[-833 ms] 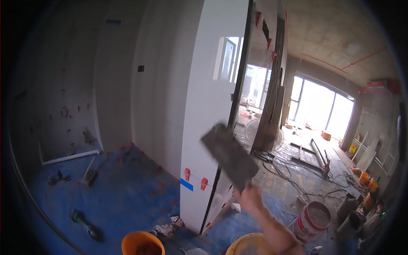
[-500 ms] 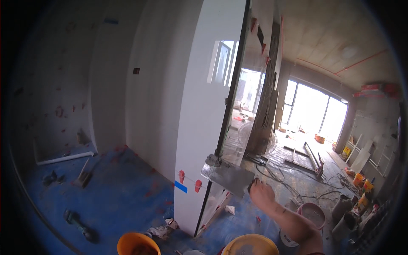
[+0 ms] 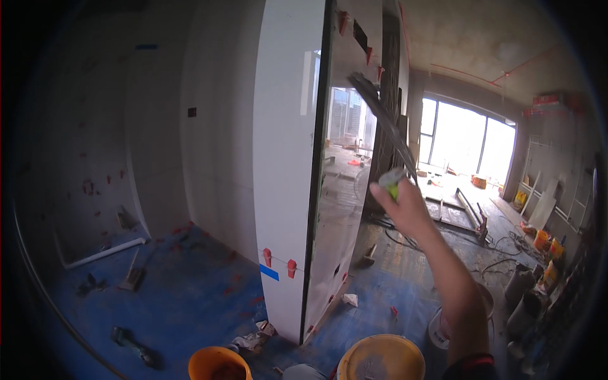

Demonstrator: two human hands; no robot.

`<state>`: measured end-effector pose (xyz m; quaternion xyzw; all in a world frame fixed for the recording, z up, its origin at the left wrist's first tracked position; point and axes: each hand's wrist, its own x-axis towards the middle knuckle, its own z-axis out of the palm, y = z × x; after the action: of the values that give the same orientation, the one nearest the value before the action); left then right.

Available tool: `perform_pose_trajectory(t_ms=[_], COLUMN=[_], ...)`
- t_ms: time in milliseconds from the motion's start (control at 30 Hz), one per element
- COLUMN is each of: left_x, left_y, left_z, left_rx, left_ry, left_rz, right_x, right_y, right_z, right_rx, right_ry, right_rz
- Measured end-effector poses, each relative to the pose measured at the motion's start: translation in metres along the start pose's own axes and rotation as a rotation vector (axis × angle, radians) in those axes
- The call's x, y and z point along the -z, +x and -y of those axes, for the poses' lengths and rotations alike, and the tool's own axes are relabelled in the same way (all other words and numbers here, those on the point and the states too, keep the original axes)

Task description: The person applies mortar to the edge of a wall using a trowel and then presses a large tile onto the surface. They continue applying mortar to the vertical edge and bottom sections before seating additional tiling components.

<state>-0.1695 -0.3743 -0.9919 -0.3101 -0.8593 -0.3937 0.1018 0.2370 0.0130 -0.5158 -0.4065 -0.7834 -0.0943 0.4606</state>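
My right hand (image 3: pixel 408 209) is closed around the green-and-grey handle of a plastering trowel (image 3: pixel 387 123). The long blade slants up and to the left, seen nearly edge-on, with dark grey paste at its far tip. It is raised in front of the shiny side face (image 3: pixel 345 209) of a tiled wall end; whether it touches that face I cannot tell. To its left stands the glossy white front tile (image 3: pixel 285 158), with a dark open seam (image 3: pixel 318 136) running down the corner between the faces. My left hand is out of view.
Below are an orange bucket (image 3: pixel 201 356) and a yellow bucket (image 3: pixel 354 347). Red tile wedges (image 3: pixel 291 268) and blue tape (image 3: pixel 269 273) mark the front tile. A hammer-like tool (image 3: pixel 133 347) lies on the blue floor sheet (image 3: pixel 209 304). Cables (image 3: pixel 506 256) and a metal frame (image 3: pixel 468 209) lie right.
My right hand has risen with the trowel from low beside the tile corner. The blade has turned from showing its broad face to nearly edge-on and now points up. The view has shifted slightly.
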Motion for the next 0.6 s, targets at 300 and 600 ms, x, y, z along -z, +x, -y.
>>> perform_pose_trajectory(t_ms=[300,600], left_x=[-0.064,-0.016], left_y=[0.035,0.000], left_z=[0.055,-0.035], left_rx=[-0.017,-0.090], left_ry=[0.091,0.017], left_rz=[-0.078,0.102], right_x=[-0.135,-0.238], right_y=[-0.186,-0.280], right_z=[-0.046,-0.060], right_rx=[-0.261,-0.368], right_ry=[0.044,0.112], right_rz=[0.193,0.318])
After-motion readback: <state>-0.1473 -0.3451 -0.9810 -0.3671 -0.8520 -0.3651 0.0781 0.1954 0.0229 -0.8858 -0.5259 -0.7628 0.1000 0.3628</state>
